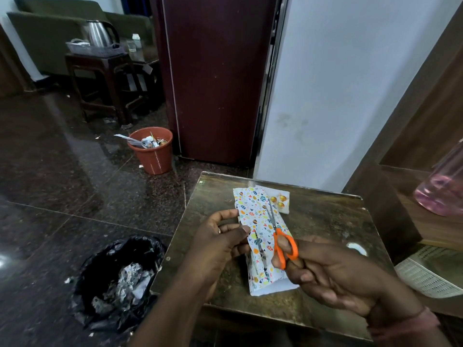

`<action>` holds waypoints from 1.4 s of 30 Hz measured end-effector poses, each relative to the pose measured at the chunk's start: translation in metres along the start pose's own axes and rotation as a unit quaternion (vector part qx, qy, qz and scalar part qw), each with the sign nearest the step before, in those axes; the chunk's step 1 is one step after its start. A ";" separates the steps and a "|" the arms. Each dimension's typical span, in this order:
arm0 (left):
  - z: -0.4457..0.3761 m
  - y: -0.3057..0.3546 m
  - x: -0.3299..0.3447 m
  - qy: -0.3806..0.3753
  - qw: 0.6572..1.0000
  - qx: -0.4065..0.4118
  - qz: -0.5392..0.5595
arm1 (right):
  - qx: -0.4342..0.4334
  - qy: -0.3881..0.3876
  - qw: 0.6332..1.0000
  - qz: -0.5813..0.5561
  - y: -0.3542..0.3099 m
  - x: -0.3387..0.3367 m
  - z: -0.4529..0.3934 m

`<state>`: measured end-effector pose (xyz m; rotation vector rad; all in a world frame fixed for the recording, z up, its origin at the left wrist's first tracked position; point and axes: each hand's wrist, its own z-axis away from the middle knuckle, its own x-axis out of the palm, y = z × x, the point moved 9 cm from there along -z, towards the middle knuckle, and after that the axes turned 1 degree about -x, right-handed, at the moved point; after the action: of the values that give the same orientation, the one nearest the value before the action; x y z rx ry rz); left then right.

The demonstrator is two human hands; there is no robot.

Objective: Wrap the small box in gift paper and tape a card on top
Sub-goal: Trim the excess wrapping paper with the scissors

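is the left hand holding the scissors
No, the right hand grips the orange scissors; the left hand pinches the gift paper.

A dark polished stone floor (62, 196) is seen on the left. A terracotta-coloured bucket (152, 152) filled with scraps is placed beside a maroon fridge (215, 78). Nearer, a black bin bag (117, 284) is opened around crumpled paper. At the far left, a steel kettle (99, 33) is set in a grey tray (95, 49) on a dark wooden stool (100, 78), backed by a green sofa (50, 33). A pink bottle (443, 186) is seen at the right edge.
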<state>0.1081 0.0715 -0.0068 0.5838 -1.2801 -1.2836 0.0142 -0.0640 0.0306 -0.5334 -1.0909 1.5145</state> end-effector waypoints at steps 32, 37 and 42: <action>0.005 0.006 0.003 0.007 0.998 -0.008 0.069 | 0.056 -0.054 0.997 0.005 0.024 0.009 -0.012; 0.004 0.004 0.003 0.001 0.997 -0.031 0.070 | 0.050 -0.038 0.998 0.016 0.023 0.006 -0.017; 0.005 0.004 0.000 0.003 0.997 -0.042 0.067 | 0.057 -0.015 0.998 0.019 0.024 0.002 -0.018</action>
<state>0.1052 0.0736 -0.0023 0.4342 -1.2328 -1.2181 0.0157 -0.0542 0.0029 -0.4566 -1.0162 1.6116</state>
